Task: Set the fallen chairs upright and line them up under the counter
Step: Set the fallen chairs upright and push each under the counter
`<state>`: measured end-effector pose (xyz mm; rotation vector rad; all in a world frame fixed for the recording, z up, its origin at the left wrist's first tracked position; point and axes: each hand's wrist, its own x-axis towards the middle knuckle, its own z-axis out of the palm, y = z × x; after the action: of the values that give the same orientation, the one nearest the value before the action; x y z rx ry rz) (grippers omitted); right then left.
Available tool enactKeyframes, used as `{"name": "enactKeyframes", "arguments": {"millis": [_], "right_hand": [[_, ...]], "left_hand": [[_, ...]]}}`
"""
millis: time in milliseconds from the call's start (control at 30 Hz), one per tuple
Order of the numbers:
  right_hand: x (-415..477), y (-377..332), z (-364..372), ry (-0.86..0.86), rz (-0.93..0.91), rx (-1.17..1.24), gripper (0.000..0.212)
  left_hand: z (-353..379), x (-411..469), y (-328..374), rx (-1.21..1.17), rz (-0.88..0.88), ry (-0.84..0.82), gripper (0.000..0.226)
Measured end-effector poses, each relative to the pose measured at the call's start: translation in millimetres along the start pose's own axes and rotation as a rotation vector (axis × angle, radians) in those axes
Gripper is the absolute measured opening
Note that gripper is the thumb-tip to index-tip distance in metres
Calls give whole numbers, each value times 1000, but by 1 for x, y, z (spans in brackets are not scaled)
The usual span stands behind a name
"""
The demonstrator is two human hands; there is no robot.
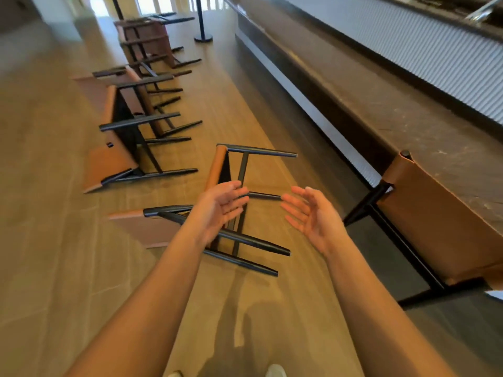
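Observation:
Several brown-seated chairs with black legs lie tipped over in a row on the wooden floor. The nearest fallen chair [253, 240] lies on its back with its legs pointing right toward the counter [408, 123]. My left hand [221, 208] hovers above this chair, palm up, fingers straight. My right hand [310, 216] is held out to the right of it, also with straight fingers and holding nothing. A second fallen chair [122, 148] lies further off on the left, and a third [152, 42] beyond it. One chair [435, 221] stands upright at the counter on the right.
A black stanchion post with a round base [202, 36] stands at the far end by the counter. The counter's dark front runs diagonally along the right side. Bare floor lies between the fallen chairs and the counter. My shoes [275, 371] show at the bottom edge.

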<state>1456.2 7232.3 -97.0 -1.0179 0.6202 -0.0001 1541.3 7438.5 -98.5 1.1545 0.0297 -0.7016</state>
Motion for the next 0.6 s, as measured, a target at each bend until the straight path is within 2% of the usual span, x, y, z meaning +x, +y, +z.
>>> {"name": "enactKeyframes", "arguments": {"millis": [333, 600], "right_hand": [[27, 124, 228, -139, 107, 5, 30], [60, 193, 332, -157, 231, -16, 30]], "left_hand": [[-227, -50, 68, -25, 36, 192, 23], [-355, -67, 96, -115, -1, 328, 20]]}}
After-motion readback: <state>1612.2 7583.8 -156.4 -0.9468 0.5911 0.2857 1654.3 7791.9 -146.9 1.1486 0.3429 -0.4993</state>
